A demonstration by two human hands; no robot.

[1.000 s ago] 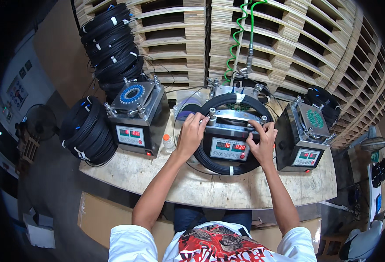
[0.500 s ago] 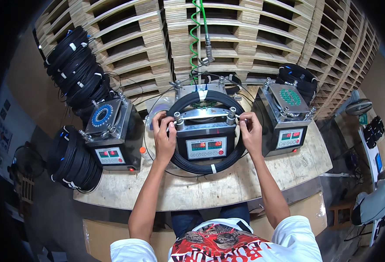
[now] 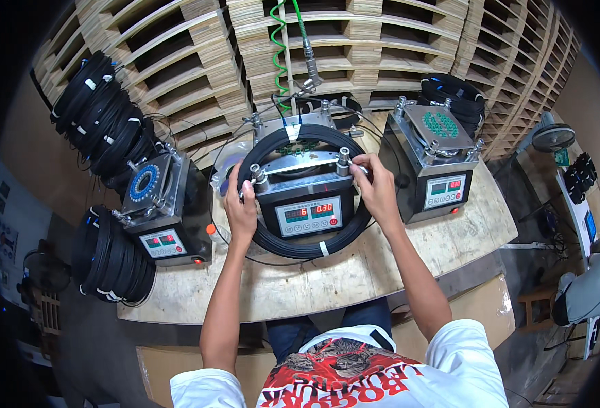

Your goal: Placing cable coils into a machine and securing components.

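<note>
From where I stand, the pale wooden surface (image 3: 313, 289) is nearest, and on it the black cable coil (image 3: 296, 249) leans around the front of the middle machine (image 3: 306, 195). Both hands are half curled: the left hand (image 3: 241, 206) bends thumb and fingers about the left metal post (image 3: 260, 179), the right hand (image 3: 379, 192) likewise at the right metal post (image 3: 343, 160). How firmly either grips, I can't tell; fingers cover the small fittings. I'd work the two posts evenly, so the curved metal plate (image 3: 296, 163) between them sits level, with the knuckles not dragging the coil sideways. Farther back, the green spiral hose (image 3: 279, 58) hangs before stacked wooden pallets (image 3: 402, 41), best left unsnagged.
</note>
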